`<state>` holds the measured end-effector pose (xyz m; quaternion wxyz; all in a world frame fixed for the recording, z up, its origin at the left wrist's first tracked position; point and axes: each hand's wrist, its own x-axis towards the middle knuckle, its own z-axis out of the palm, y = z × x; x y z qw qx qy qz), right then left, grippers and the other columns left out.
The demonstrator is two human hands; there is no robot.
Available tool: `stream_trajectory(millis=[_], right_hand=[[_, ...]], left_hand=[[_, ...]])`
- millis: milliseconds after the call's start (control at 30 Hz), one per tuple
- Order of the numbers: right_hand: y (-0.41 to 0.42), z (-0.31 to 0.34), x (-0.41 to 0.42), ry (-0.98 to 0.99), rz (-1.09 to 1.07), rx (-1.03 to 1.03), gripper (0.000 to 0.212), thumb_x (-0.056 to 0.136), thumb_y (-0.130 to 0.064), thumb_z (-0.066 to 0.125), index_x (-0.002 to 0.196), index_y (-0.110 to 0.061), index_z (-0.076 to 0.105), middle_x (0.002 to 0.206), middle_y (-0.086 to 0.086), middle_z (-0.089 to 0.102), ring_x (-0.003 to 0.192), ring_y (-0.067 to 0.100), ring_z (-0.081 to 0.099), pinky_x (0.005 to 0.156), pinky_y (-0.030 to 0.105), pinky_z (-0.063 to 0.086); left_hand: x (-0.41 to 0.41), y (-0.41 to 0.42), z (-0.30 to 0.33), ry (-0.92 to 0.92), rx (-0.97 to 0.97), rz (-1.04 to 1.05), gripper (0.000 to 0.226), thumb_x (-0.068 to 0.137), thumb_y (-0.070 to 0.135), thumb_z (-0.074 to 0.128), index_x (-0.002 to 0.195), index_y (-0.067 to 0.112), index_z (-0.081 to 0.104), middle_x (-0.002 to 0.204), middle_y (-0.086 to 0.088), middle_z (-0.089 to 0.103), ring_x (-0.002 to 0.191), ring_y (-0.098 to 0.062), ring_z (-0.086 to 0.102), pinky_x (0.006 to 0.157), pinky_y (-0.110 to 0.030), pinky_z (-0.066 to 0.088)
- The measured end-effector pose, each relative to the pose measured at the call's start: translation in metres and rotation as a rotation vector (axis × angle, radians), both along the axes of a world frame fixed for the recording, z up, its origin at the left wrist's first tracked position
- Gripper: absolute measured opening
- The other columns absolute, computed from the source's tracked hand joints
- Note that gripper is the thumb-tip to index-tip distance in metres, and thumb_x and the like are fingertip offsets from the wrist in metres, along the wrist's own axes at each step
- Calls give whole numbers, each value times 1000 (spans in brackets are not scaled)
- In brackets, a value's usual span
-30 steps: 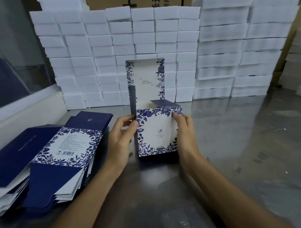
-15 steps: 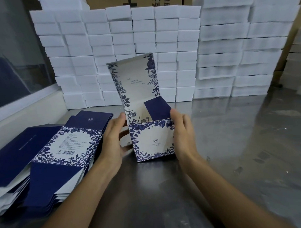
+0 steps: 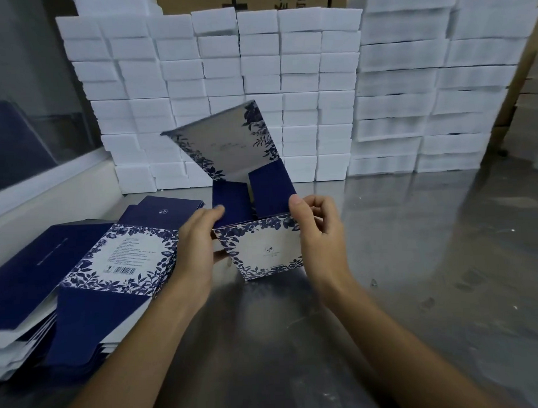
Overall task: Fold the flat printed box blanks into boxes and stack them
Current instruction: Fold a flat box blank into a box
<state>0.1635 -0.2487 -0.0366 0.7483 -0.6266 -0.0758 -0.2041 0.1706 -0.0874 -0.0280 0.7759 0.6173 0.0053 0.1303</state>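
I hold the half-formed box (image 3: 263,249) above the metal table (image 3: 416,275), tilted to the left, with its big printed lid (image 3: 229,147) open and leaning back toward the wall of white blocks (image 3: 257,67). My left hand (image 3: 193,252) grips the left side of the box, with the fingertips on the left dark blue flap (image 3: 231,199). My right hand (image 3: 320,235) pinches the top right corner of the front panel, thumb up by the right dark blue flap (image 3: 272,191), the other fingers curled behind. Both flaps stand up, so I judge the next step is to fold them in and close the lid over them. The risk I see is the tilt: if I press one flap while the body is skewed, the card can crease off its fold line, or the lid will not tuck in straight. The right pinch is only at a corner, so the box may also slip or twist. The pile of flat blanks (image 3: 81,271) lies just beside my left forearm and a careless move could push it.
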Motion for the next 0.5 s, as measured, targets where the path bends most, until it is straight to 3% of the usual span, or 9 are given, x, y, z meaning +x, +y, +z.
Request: stream_trajectory(millis=[100,233,367,433,500], right_hand=[[-3,1,1,21,-7,-10,44,80,-59,61,101,-21,59,104,1,69,95,10,63,70,15,51],[-4,2,0,16,-24,-24,46,80,-63,59,100,-21,59,103,-1,69,95,10,63,72,15,50],[-2,3,-2,-18,-44,-67,53,73,-72,55,97,-24,59,102,0,70,98,16,64,75,22,51],[-1,3,-2,-40,-50,-84,51,74,-71,56,96,-24,59,101,1,70,99,20,65,79,29,54],[-2,4,-3,-57,-52,-108,51,75,-70,55,97,-24,60,100,1,70,100,21,65,82,34,55]], left_hand=[[2,5,1,-22,85,55,24,77,41,63,70,19,69,84,-6,71,82,-22,65,84,-42,48],[-2,4,5,-150,251,119,48,79,36,56,77,-12,49,75,-8,51,70,-19,44,70,-35,36],[-5,4,5,-203,378,244,35,86,13,53,64,-13,47,58,-4,30,57,-14,28,51,-23,27],[-4,4,5,-172,321,277,31,83,13,57,60,-7,57,57,-5,37,52,-15,32,46,-17,29],[-3,4,5,-101,173,229,34,87,14,60,53,12,63,52,-4,47,47,-12,43,46,-18,38]])
